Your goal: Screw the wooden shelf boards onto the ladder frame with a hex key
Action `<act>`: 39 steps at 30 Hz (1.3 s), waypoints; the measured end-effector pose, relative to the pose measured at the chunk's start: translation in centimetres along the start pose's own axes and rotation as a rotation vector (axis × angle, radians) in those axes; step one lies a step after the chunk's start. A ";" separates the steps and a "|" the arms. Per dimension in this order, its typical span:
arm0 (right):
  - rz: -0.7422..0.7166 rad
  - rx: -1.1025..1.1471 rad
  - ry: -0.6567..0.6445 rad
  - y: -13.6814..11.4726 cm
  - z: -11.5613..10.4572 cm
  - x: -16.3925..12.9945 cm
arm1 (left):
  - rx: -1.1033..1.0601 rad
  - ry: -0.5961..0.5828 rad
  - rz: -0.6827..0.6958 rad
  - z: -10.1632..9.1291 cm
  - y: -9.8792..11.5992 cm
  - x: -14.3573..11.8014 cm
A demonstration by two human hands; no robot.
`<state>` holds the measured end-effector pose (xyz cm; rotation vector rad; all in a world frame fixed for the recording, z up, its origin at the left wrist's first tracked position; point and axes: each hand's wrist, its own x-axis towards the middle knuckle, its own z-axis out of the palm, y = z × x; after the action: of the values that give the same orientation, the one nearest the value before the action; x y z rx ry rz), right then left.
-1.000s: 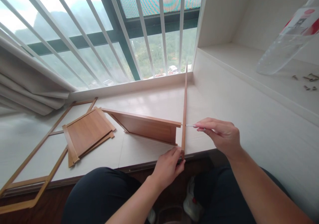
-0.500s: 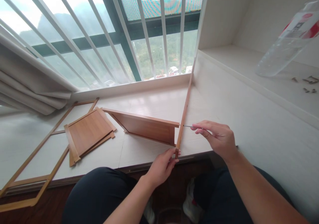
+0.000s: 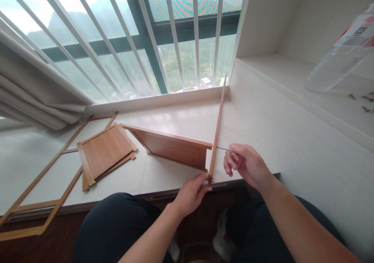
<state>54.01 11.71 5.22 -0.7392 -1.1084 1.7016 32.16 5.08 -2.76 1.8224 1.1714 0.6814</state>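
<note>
My left hand (image 3: 190, 193) pinches the near end of a long, narrow wooden strip (image 3: 219, 124) close to the ledge's front edge. The strip runs back toward the window. My right hand (image 3: 247, 165) has thumb and index finger closed on a thin metal hex key (image 3: 223, 149), its bent end hidden by the fingers. The key's tip meets the strip's right side; the other fingers are curled loosely. Left of the strip, a framed wooden panel (image 3: 175, 148) stands tilted on its edge. A small gap shows between its upper rail and the strip, bridged by something thin.
On the white ledge (image 3: 172, 113), wooden panels (image 3: 106, 152) lie stacked beside a long open wooden frame (image 3: 32, 185) that overhangs the front edge. A plastic bottle (image 3: 336, 60) and several screws (image 3: 365, 109) occupy the shelf at right. A curtain (image 3: 37, 83) hangs at left.
My right fingers have shifted their hold on the hex key, the hand drawing slightly right and the lower fingers loosening. My left hand keeps its grip. The whole view has shifted slightly.
</note>
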 end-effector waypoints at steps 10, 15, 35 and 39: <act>-0.082 -0.128 0.038 -0.4 -0.8 -0.2 | 0.024 0.012 -0.011 0.1 0.0 0.1; -0.213 -0.411 0.124 -0.5 -1.2 -0.4 | 0.025 0.006 -0.004 -0.1 0.0 0.0; -0.791 -1.091 0.119 -0.3 -2.4 -0.6 | 0.014 0.006 -0.006 0.0 -0.3 0.0; -0.874 -1.100 0.119 -0.3 -2.5 -0.5 | 0.031 -0.008 -0.003 0.0 -0.3 0.0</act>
<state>56.44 12.11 4.43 -0.7809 -1.9051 0.2284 32.01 5.18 -3.02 1.8472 1.1850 0.6572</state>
